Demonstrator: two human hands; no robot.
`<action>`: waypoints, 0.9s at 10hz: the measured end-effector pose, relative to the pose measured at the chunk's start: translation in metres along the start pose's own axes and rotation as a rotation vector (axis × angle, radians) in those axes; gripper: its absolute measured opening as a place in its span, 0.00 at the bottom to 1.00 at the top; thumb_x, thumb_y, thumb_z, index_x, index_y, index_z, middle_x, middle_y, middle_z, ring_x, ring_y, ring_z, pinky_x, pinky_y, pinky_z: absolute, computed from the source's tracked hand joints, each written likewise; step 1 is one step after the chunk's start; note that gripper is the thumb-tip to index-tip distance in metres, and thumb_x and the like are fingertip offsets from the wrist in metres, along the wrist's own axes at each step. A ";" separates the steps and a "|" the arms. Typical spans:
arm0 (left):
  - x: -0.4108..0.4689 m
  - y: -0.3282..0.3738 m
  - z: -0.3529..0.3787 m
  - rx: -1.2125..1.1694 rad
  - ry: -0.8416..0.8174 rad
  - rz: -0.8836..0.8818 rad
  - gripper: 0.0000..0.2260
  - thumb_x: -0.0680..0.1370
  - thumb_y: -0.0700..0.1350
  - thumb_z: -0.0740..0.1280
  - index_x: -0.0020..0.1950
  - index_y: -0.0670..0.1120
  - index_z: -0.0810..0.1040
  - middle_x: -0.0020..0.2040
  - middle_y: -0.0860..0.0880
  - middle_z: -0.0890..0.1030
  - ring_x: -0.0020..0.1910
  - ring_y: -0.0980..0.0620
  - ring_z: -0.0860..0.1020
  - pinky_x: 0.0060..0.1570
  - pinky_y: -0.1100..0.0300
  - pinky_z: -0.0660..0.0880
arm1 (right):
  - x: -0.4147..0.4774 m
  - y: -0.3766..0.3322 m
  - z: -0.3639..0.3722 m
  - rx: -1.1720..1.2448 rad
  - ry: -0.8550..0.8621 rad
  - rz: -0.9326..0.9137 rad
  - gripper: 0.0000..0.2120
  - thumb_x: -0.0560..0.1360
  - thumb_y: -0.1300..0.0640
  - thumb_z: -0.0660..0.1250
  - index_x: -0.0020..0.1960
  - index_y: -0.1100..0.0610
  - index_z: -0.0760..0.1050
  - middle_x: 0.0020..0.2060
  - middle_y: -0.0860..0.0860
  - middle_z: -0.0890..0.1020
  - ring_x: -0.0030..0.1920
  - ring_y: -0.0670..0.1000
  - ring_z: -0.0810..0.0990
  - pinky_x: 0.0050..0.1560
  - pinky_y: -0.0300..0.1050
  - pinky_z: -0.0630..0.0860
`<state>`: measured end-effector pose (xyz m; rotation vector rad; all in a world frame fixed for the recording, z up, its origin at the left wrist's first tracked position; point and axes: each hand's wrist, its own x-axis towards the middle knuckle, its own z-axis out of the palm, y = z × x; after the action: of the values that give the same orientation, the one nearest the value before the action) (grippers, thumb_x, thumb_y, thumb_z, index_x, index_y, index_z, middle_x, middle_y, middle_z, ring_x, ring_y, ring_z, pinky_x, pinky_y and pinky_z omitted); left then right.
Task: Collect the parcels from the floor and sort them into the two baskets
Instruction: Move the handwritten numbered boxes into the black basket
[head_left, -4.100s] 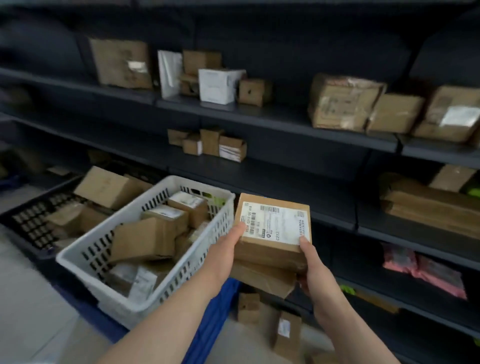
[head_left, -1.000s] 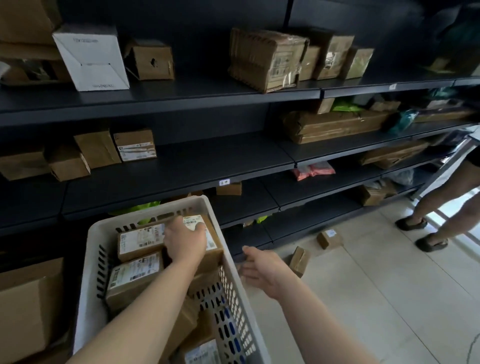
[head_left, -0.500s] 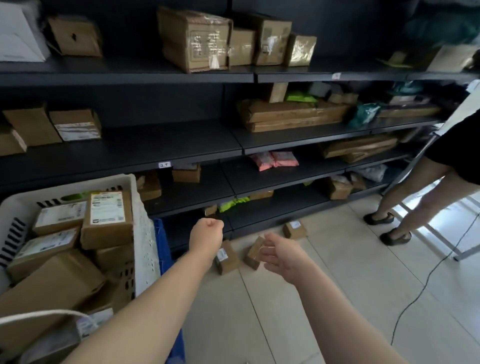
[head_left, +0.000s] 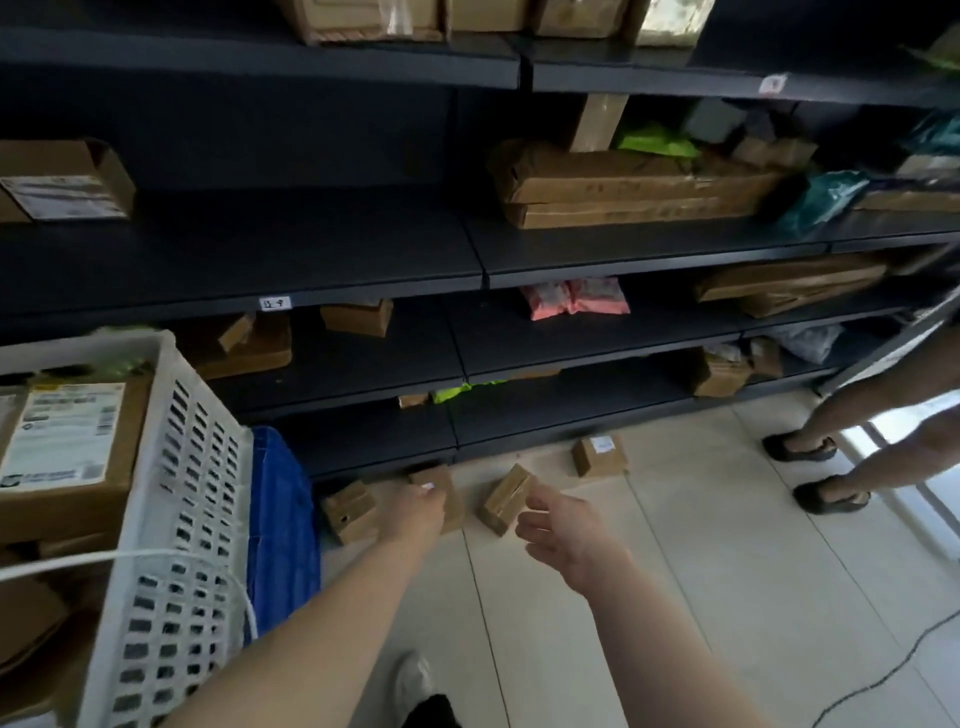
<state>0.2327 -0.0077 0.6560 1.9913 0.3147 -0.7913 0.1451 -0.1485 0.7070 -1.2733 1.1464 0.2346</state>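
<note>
Four brown parcels lie on the floor along the foot of the shelf unit: first parcel, second parcel, third parcel, fourth parcel, each apart from the next, none shifted since 0.5 s ago. Left hand has come lower and now overlaps the second parcel, with the first at its 9 o'clock. Its fingers face away, so I cannot tell whether they are curled on the box or only near it. Right hand has also dropped. Its fingers are loosely apart and hold nothing, the third parcel is just off the tips at 10 o'clock, and the fourth is at 1 o'clock. White basket has slid to 9 o'clock of the view and holds brown boxes, a labelled parcel uppermost. Blue basket is at its 3 o'clock, contents not visible. A second person's legs stand at 3 o'clock.
</note>
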 end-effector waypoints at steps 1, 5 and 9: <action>0.039 0.003 0.014 0.003 0.066 -0.074 0.12 0.80 0.44 0.62 0.36 0.43 0.72 0.44 0.39 0.78 0.43 0.42 0.75 0.41 0.58 0.66 | 0.046 -0.016 -0.001 0.014 -0.031 0.066 0.20 0.80 0.57 0.61 0.65 0.70 0.72 0.63 0.69 0.74 0.67 0.69 0.69 0.71 0.63 0.63; 0.229 -0.060 0.059 -0.074 0.264 -0.337 0.09 0.80 0.42 0.60 0.47 0.39 0.76 0.52 0.39 0.76 0.54 0.40 0.75 0.50 0.55 0.68 | 0.293 -0.001 0.064 -0.150 -0.209 0.125 0.06 0.79 0.56 0.63 0.47 0.57 0.76 0.45 0.55 0.80 0.47 0.54 0.79 0.59 0.53 0.76; 0.467 -0.272 0.069 -0.203 0.548 -0.516 0.18 0.82 0.45 0.59 0.67 0.34 0.71 0.64 0.34 0.74 0.62 0.37 0.73 0.60 0.48 0.69 | 0.562 0.166 0.205 -0.321 -0.460 0.045 0.07 0.75 0.51 0.66 0.49 0.52 0.79 0.44 0.51 0.79 0.44 0.51 0.75 0.45 0.43 0.69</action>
<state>0.4200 0.0335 0.1456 1.9207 1.2151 -0.4726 0.4037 -0.1623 0.1432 -1.3796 0.7586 0.7290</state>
